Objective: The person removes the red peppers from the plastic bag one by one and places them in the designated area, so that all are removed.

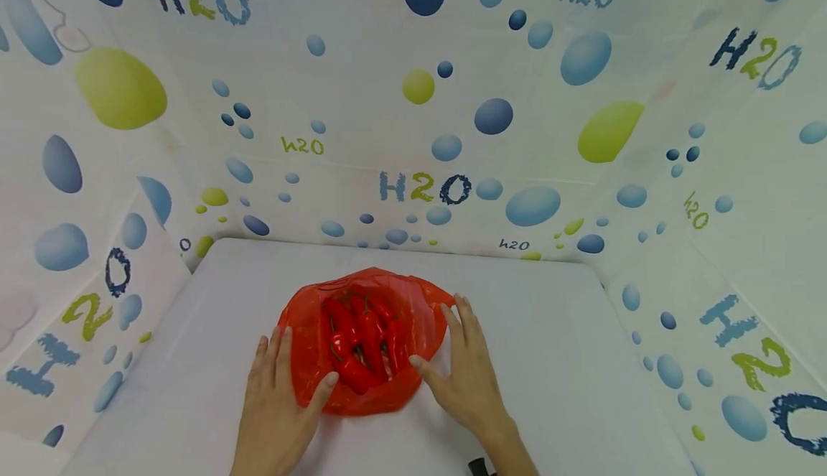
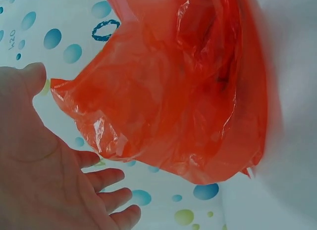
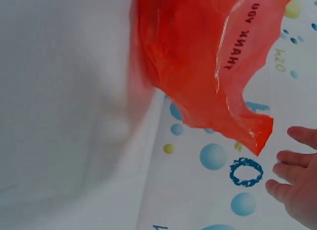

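A red plastic bag stands with its mouth spread wide on the white table. Inside it lie several red chili peppers with green stems. My left hand is at the bag's left side, fingers extended and thumb apart, over the near left rim in the head view. On the other side my right hand has its fingers spread beside the bag's right edge. In the left wrist view a gap shows between the left hand and the bag. The right wrist view shows the right hand apart from a pointed bag corner.
The white table reaches back to a curtain printed with drops and H2O lettering, which also walls both sides. A small black object shows at the bottom edge beside my right wrist.
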`<state>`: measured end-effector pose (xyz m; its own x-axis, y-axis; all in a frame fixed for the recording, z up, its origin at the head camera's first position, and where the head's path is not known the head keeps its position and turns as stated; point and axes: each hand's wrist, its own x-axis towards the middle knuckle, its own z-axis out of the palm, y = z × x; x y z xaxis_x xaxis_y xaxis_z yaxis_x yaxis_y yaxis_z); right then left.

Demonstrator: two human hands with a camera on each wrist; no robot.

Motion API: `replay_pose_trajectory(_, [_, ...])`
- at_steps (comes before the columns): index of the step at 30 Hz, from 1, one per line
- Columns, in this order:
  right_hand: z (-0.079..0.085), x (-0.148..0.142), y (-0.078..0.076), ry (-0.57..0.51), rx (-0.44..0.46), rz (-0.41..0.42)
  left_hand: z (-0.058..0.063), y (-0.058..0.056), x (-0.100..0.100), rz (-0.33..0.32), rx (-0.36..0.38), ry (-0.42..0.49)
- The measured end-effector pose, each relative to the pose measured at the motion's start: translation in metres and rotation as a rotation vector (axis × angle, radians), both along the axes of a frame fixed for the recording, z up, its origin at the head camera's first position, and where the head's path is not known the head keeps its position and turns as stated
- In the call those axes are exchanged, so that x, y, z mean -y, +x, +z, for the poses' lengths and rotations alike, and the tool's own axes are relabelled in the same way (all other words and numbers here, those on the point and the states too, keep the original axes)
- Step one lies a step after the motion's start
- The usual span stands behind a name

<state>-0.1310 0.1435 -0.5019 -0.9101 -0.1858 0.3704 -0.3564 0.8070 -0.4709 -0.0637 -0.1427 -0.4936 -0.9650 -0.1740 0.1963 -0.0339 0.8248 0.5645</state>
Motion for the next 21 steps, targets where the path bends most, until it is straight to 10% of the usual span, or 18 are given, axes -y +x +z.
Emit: replay_pose_trajectory(21, [-0.01,0.05,-0.004,-0.123,-0.015,0.215,-0.008,-0.005,-0.009,0.032,-0.034,0.04])
